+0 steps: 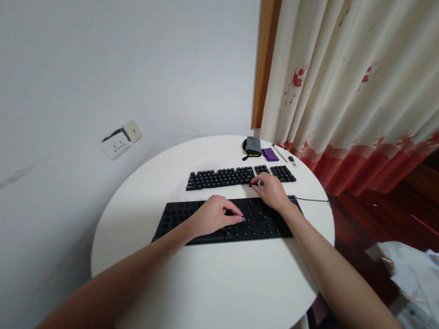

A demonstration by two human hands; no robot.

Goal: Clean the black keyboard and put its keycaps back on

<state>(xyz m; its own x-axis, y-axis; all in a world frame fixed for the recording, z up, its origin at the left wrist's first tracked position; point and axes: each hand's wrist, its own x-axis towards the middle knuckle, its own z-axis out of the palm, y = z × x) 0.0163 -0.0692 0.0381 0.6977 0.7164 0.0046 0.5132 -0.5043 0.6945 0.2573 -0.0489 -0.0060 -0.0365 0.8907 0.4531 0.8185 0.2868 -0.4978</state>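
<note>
A black keyboard base (186,215) lies across the table in front of me, its key sockets bare of caps. Behind it, black keycaps (222,176) are set out in keyboard order on the tabletop. My left hand (216,215) is over the middle of the base, thumb and fingers pinched around something small and greyish that I cannot make out. At the front edge of the laid-out caps, my right hand (270,188) pinches a small black keycap (251,185) between thumb and fingers. The right wrist covers part of the base.
On the round white table (196,288), a grey-black folded cloth or pouch (252,147), a purple cloth (270,154), a thin pale stick (279,152) and a small dark-and-metal item (292,161) lie at the back right. A cable (311,199) runs off the right edge. Wall and curtain stand behind.
</note>
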